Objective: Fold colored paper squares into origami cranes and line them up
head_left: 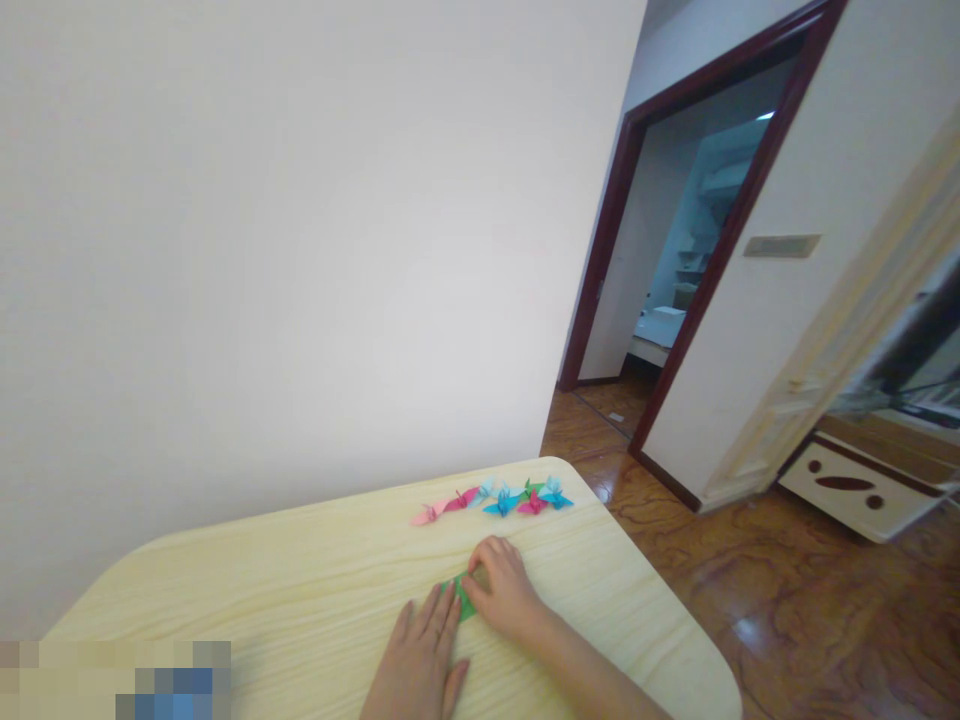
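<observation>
1. A folded piece of green paper [463, 598] lies flat on the table, at about 6 o'clock from the row of cranes and partly hidden by the hands.
2. The left hand [416, 650] is open, its fingers spread and flat, with their tips at the paper's near edge. It seems placed to pin the paper to the table.
3. The right hand [504, 590] arches over the paper's far end at about 1 o'clock from the left hand, fingers curved down. Its grip looks closed around the fold, but whether it pinches the paper cannot be told. This seems a pressing or creasing hold.
4. A row of origami cranes [502, 500] in pink, blue and green stands at 12 o'clock from the hands, seemingly set there to stay out of their way.
5. The pale wood-grain table [262, 590] has rounded corners and stands against a plain white wall [300, 250] at 10 o'clock.
6. A doorway with a dark red frame [600, 260] opens at 1 o'clock, and a glossy wood floor [780, 590] spreads at 3 o'clock.
</observation>
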Demonstrator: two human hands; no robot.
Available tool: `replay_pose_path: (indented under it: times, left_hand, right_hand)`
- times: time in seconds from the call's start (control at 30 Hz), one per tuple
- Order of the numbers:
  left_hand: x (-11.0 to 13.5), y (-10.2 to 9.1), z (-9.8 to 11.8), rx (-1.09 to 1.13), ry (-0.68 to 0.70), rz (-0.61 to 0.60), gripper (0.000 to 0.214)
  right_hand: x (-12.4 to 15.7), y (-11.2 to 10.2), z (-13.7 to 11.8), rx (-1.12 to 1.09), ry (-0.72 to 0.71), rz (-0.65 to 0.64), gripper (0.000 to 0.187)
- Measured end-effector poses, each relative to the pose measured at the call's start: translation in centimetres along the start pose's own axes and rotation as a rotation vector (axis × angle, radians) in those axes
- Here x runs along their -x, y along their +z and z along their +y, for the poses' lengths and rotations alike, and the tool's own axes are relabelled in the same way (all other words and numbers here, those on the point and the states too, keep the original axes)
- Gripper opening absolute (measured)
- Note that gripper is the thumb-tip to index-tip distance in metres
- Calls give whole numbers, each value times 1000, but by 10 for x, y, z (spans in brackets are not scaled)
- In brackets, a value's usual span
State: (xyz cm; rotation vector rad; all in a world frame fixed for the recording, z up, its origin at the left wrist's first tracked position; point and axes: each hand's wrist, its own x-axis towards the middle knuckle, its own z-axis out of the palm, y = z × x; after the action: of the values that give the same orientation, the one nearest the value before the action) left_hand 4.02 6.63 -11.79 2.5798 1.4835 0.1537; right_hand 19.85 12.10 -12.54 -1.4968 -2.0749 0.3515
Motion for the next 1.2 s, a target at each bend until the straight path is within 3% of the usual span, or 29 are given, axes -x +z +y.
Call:
replay_pose_path:
  times: [0.27,0.37,0.63,0.77,0.83,0.93,1.07,1.2]
  left_hand:
    - [7,17,-15,-11,74,101,50]
    - [11,18,-20,-2,74,75,49]
    - [9,-9,-3,46,25,-94,50]
    - [11,-19,8,39,-4,-102,50]
    - [12,-16,8,30,-13,-72,50]
    - [14,1,-2,26,-23,-1,50]
    - [12,29,-20,87,40,194,45]
    - [5,37,-22,246,39,320,34]
  right_hand:
    - [-2,7,-2,28,24,6,13]
    - [-1,8,0,3,6,23,13]
    - [-4,9,3,-22,5,23,17]
    - [-8,6,7,-50,-28,5,15]
    - [-8,2,8,-52,-37,19,9]
    - [1,-5,9,-64,-85,20,18]
    - [23,-11,12,-111,-315,-122,39]
    - [33,-16,7,-78,-366,-177,30]
